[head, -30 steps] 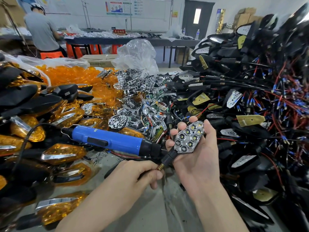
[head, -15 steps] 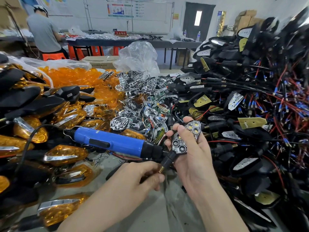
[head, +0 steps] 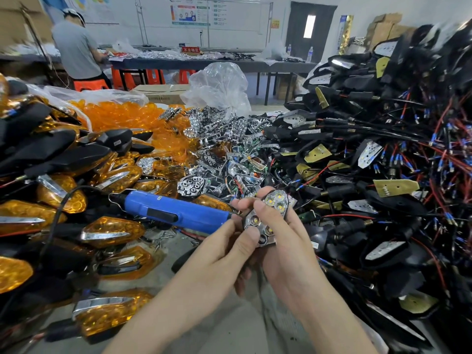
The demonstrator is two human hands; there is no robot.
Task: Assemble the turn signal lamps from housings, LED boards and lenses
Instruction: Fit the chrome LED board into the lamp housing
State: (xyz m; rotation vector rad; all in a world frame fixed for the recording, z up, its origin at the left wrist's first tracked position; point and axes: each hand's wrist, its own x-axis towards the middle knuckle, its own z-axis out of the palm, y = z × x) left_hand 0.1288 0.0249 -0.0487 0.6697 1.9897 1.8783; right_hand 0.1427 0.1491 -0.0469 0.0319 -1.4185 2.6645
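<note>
Black housings (head: 398, 208) bank the desk's (head: 229, 328) right edge, amber-lensed lamps (head: 112, 231) its left, stock and output both within reach, with the blue screwdriver (head: 178, 213) lying between. Above the near middle, left hand (head: 222, 251) and right hand (head: 288, 249) both curl round the LED unit (head: 275, 200), thumbs on its chrome face — apparently seating it.

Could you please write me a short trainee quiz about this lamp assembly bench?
1. True or false: the blue cylindrical electric screwdriver extends leftward from the left hand.
2. What forms the right-side pile? A amber lenses; B black plastic housings with red and blue wires; C cardboard boxes.
3. Which part do the left hand and the right hand grip together?
Key: 1 true; 2 B; 3 the chrome faceted reflector with LEDs.
</note>
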